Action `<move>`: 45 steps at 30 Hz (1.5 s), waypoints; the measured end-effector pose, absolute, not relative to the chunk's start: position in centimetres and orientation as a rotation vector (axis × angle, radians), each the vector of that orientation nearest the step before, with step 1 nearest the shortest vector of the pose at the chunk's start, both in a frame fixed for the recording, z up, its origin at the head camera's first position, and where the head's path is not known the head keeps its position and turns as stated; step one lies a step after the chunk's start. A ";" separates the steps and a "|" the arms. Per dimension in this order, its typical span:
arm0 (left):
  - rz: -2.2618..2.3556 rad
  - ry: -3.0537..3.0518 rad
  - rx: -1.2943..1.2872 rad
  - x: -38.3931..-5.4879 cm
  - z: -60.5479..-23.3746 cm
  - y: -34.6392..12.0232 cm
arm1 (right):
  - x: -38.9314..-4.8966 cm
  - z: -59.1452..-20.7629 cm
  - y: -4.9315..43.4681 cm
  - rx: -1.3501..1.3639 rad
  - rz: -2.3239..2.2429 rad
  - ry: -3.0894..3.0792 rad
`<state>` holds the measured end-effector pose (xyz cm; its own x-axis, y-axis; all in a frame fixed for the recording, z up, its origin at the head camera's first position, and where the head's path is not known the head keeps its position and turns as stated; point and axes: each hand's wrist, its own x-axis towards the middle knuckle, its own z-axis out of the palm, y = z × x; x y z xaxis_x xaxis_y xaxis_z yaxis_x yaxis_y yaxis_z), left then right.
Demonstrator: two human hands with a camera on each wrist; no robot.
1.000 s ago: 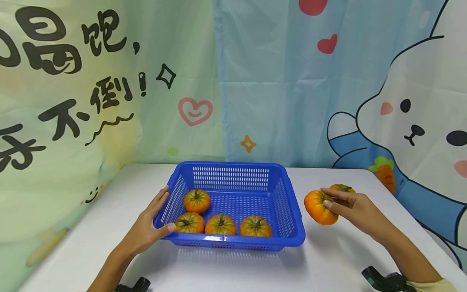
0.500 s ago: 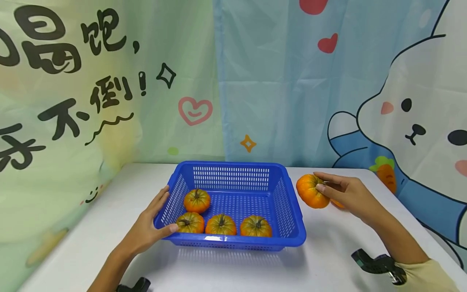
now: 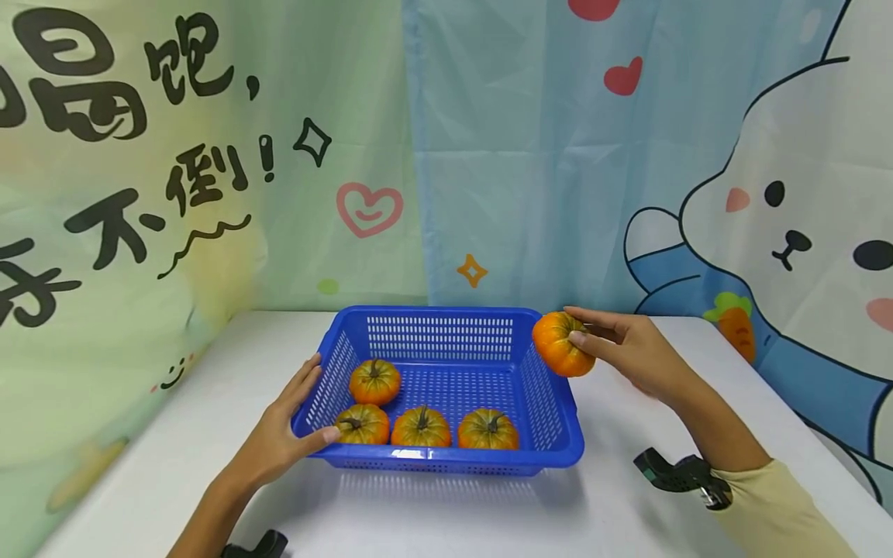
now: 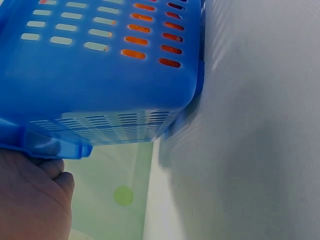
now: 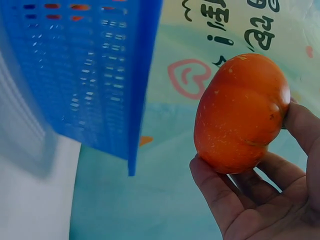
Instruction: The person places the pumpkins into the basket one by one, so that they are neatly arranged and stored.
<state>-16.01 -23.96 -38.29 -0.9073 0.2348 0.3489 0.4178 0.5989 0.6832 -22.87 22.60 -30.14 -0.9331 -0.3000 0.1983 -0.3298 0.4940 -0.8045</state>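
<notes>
My right hand (image 3: 631, 349) holds a small orange pumpkin (image 3: 558, 345) between thumb and fingers, raised at the right rim of the blue plastic basket (image 3: 456, 463). In the right wrist view the pumpkin (image 5: 242, 112) shows its smooth underside, gripped from the side, apart from the basket wall (image 5: 100, 85). My left hand (image 3: 279, 434) grips the basket's near left corner, thumb over the front rim and fingers along the left side. In the left wrist view the fingers (image 4: 55, 172) are partly hidden by the rim. Several pumpkins (image 3: 422, 427) sit inside, mostly along the front and left.
The basket stands on a white table (image 3: 446, 511) against a printed curtain (image 3: 488, 194). A sliver of another pumpkin (image 3: 643, 389) shows below my right wrist, mostly hidden. Black wrist mounts (image 3: 684, 474) are worn on both arms.
My right hand has lifted the pumpkin and carried it left, from beside the basket to its right rim. The left hand and the basket have stayed in place.
</notes>
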 end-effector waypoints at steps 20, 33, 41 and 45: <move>-1.209 -2.603 -0.543 -15.9 -38.0 -23.9 | -24.4 -27.0 18.8 0.584 1.475 -2.743; -1.210 -2.600 -0.541 -16.1 -38.3 -24.0 | -26.5 -26.3 15.0 0.875 1.394 -2.660; -1.223 -2.596 -0.541 -15.8 -38.1 -23.8 | -27.4 -27.0 12.9 0.994 1.365 -2.652; -1.225 -2.596 -0.542 -15.8 -38.0 -23.7 | -27.8 -27.5 12.0 1.039 1.342 -2.666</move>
